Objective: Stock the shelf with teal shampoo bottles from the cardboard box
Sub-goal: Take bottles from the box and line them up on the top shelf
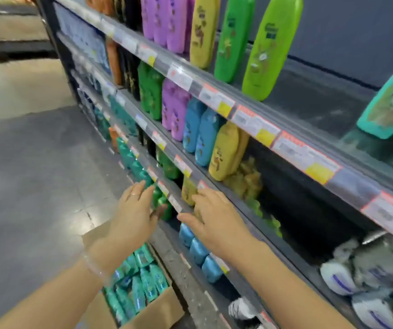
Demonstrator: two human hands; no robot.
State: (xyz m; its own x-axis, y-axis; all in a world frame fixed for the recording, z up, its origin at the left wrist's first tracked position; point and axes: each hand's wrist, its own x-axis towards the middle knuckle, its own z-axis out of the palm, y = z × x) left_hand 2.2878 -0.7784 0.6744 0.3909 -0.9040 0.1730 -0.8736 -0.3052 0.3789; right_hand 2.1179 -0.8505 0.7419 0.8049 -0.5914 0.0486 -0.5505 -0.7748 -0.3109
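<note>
Fingers of both my hands, extended and nearly straight, holding nothing. My left hand (135, 213) reaches forward with the palm turned toward the shelving, its fingers (141, 189) close together and lying against or just in front of the dark green bottles (161, 204) on a low shelf; blur prevents telling whether they touch. A ring shows on one finger, and a thin bracelet (93, 265) circles my wrist. My right hand (217, 220) is spread flat, palm down, over the front edge of the low shelf rail (175, 203), its fingertips (196, 198) at the yellow bottle (187, 189) behind the price tags; contact cannot be confirmed. The thumb points left toward my other hand.

Teal shampoo bottles (138, 284) lie packed in rows inside the open cardboard box (160, 312) on the floor, directly below my left forearm. One more teal bottle (391, 103) stands tilted on the upper shelf at far right, well apart from my hands. Blue bottles (198, 251) sit on the shelf beneath my right wrist. Lime green bottles (271, 46), purple bottles (167, 21) and white refill pouches (361, 279) fill the other tiers.
</note>
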